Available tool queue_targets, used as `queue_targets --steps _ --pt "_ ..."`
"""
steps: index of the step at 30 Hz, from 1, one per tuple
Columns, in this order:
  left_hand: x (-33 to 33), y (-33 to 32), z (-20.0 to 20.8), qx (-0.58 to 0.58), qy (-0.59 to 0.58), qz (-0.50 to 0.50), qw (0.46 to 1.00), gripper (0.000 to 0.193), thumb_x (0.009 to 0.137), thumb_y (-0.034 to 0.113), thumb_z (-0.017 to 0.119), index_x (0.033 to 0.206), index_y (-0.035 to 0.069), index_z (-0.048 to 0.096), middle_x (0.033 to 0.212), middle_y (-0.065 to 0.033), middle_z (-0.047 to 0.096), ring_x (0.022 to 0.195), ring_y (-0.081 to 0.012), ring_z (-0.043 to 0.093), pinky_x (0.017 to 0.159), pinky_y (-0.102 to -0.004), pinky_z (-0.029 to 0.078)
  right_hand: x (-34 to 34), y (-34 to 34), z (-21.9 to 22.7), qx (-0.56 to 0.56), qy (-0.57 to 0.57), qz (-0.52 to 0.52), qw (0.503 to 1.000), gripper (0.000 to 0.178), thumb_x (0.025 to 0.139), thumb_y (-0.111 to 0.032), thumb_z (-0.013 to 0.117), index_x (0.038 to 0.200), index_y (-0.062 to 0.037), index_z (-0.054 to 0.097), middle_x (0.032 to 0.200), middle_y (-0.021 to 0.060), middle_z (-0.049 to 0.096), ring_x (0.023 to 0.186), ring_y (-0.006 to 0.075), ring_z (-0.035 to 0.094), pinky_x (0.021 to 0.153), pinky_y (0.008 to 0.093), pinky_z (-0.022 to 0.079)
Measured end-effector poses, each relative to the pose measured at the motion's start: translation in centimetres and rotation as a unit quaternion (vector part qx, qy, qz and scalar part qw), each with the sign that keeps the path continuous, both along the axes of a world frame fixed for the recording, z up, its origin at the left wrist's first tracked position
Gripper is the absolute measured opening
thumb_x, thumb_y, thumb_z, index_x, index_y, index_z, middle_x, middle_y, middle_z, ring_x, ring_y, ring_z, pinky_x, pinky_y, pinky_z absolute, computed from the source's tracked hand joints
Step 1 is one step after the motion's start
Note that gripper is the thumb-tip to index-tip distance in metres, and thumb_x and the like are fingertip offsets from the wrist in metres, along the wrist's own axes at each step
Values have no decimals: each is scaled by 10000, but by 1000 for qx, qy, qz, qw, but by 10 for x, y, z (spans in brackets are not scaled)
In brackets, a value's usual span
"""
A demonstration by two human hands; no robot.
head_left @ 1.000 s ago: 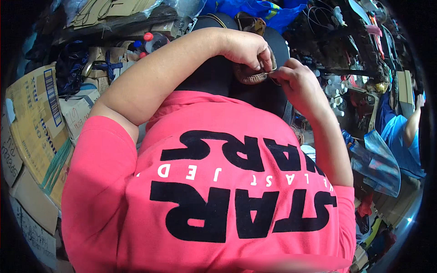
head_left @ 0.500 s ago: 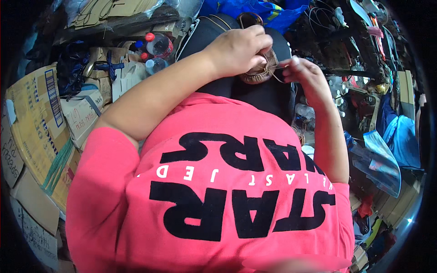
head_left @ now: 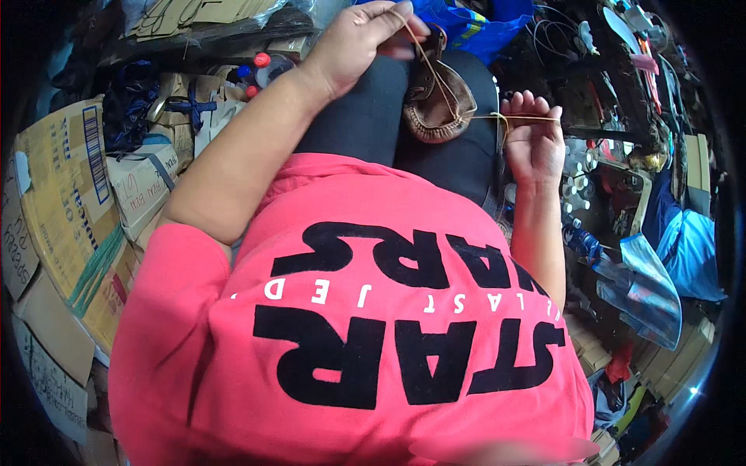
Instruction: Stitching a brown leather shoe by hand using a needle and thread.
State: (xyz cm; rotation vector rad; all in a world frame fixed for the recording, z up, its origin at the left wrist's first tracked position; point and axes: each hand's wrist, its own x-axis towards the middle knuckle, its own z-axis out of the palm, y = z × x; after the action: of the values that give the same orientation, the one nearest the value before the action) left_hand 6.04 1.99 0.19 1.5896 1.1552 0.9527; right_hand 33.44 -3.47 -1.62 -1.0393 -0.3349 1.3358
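A brown leather moccasin (head_left: 435,133) rests on my dark-trousered thighs, its gathered, stitched toe toward me. Light tan thread (head_left: 435,72) runs from the toe seam up to my left hand (head_left: 361,46), which is raised above the far left side of the shoe and pinches it between thumb and finger. From the same seam a second length of thread (head_left: 527,117) stretches tight to the right. My right hand (head_left: 535,144), palm up with curled fingers, grips its end; whether a needle is there cannot be made out. Neither hand touches the shoe.
Cardboard boxes (head_left: 66,194) are stacked at the left, with plastic bottles (head_left: 268,71) beyond my left forearm. A blue bag (head_left: 489,35) lies past my knees. Cluttered tools, small bottles and a clear plastic sheet (head_left: 645,291) fill the right side.
My hands have moved apart from over the shoe, the left up and leftward, the right a little outward. The thread between them is now drawn taut and the shoe's opening shows.
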Motion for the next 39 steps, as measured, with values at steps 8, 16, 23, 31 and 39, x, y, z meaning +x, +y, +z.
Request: queue_targets --steps 8,16,23,31,39 --pt "9 8 -14 -404 -481 -52 776 488 996 413 388 592 141 359 495 5 267 419 -136 257 571 -318 376 6 -30 -1 42 175 198 964 474 1007 -363 383 598 -126 358 524 -8 289 478 127 260 624 320 362" --pt "-37 26 -12 -284 -262 -47 921 343 982 334 473 850 70 648 673 -71 623 658 -197 624 612 -351 514 37 -48 -1 -57 28 211 976 367 984 -361 458 791 -65 557 767 60 573 680 183 535 820 396 451" --pt "-68 30 15 0 136 -72 988 188 856 142 592 992 32 663 1024 -112 652 956 -185 617 816 -319 492 100 -36 22 -32 -529 191 826 307 917 -195 596 1191 -56 598 1070 44 622 888 89 564 734 217 435" --pt "59 16 -5 107 187 -285 934 178 758 240 690 852 89 698 896 -93 585 884 -236 600 798 -338 474 -16 21 52 47 -562 531 632 252 901 -222 616 935 25 646 724 37 583 704 74 496 648 266 436" --pt "68 18 -22 56 149 -331 930 236 769 279 726 790 55 654 823 -83 584 779 -216 602 698 -328 477 -4 -12 55 43 -561 524 639 258 879 -128 599 706 19 478 603 12 385 593 76 328 500 300 312"
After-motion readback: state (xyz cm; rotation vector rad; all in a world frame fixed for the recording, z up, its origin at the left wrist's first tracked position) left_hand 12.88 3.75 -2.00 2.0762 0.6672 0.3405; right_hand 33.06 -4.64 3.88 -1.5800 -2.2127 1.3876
